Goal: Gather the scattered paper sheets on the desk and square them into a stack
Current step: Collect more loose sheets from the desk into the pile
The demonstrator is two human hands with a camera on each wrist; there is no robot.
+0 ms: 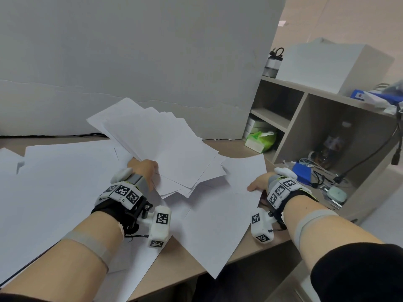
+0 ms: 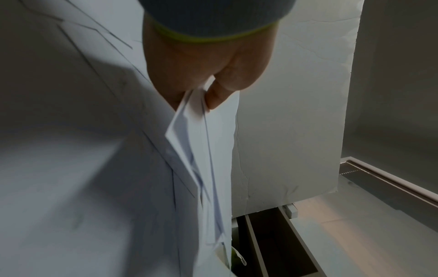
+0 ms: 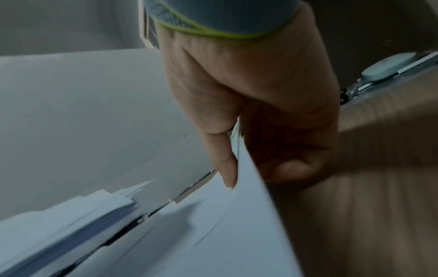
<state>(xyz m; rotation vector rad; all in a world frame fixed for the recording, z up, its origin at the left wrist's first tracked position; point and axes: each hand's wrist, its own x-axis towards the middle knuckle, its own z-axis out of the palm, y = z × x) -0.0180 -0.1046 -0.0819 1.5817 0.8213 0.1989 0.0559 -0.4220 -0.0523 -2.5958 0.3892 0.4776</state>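
Two hands are both on paper. Our left hand (image 1: 142, 171) pinches a fanned bundle of sheets (image 1: 157, 144) at its near corner, thumb on one face and fingers on the other in the left wrist view, the bundle raised off the desk (image 1: 192, 264). Our right hand (image 1: 259, 185) grips the near right edge of a single loose sheet (image 1: 239, 182), thumb on top and fingers curled beneath it, lifting that edge. More sheets (image 1: 65, 182) lie flat across the left of the desk. We judge the step to be adding this sheet to the bundle. To do it well, we slide it under or onto the fan without creasing, keep the left pinch firm, and square only once all are collected.
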